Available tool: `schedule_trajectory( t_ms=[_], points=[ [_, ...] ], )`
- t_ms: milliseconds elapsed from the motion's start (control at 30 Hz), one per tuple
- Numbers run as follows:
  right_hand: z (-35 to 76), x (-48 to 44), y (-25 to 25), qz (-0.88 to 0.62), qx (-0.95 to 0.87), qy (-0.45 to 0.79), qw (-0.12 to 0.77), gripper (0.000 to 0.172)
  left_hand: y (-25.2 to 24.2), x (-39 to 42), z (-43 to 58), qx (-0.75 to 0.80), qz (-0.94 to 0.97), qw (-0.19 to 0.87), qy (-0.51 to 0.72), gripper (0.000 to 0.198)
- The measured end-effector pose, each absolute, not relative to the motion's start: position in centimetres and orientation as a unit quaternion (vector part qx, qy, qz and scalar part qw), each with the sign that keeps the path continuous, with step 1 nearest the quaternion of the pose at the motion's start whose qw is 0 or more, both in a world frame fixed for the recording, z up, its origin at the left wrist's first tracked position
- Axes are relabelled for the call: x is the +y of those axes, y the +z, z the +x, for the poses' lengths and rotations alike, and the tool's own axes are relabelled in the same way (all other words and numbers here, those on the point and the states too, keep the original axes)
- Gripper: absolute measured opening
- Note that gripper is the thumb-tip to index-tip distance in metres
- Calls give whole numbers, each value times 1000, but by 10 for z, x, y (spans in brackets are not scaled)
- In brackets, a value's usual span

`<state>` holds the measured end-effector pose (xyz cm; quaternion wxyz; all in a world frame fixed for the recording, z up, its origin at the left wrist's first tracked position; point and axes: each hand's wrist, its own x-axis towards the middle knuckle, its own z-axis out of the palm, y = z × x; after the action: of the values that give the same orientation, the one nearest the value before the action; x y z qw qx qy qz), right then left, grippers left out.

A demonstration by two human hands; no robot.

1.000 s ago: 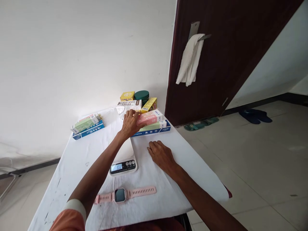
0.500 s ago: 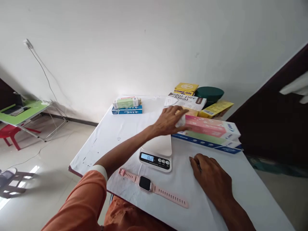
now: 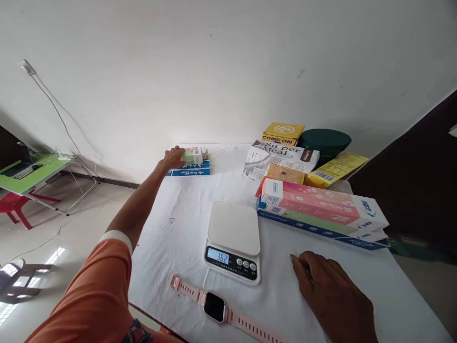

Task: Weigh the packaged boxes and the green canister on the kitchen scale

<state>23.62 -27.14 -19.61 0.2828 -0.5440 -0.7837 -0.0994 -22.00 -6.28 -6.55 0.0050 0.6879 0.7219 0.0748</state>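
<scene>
My left hand [image 3: 174, 158] is at the far left of the table, its fingers wrapped over the left end of a small green-and-pink box [image 3: 193, 156]. That box lies on a blue box [image 3: 193, 170]. My right hand [image 3: 330, 290] rests on the table at the right with its fingers curled in and nothing visible in them. Between the hands stands a white kitchen scale [image 3: 233, 228], its platform bare and its lit display reading 362. A pink-strapped smartwatch [image 3: 214, 306] lies stretched out in front of the scale.
Long pink-and-white boxes [image 3: 321, 202] are stacked on a long blue box [image 3: 303, 228] at the right. Behind them are a white Su-per Meal box [image 3: 278, 159], yellow boxes [image 3: 283, 132] and a dark green round container [image 3: 324, 140]. The wall borders the table's back.
My left hand has moved from the long pink boxes at the right, across the scale, to the small boxes at the far left. My right hand stays curled on the table.
</scene>
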Motion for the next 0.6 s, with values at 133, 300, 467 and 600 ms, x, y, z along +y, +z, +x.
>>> schedule_trajectory(
  t_ms=[133,300,467,600],
  points=[
    [234,-272,-195,-539,-784,-135,275,32,-51,-75,-229,714,696,3,76,32],
    [231,-273,-193,-547,-779,-141,271,33,-34,-121,-223,658,741,-45,124,28],
    [228,-273,-194,-571,-769,-108,266,29,-23,-185,-174,562,811,-10,160,34],
    [226,-274,-188,-600,-763,-67,232,23,-38,-220,-121,484,855,44,180,34]
  ],
)
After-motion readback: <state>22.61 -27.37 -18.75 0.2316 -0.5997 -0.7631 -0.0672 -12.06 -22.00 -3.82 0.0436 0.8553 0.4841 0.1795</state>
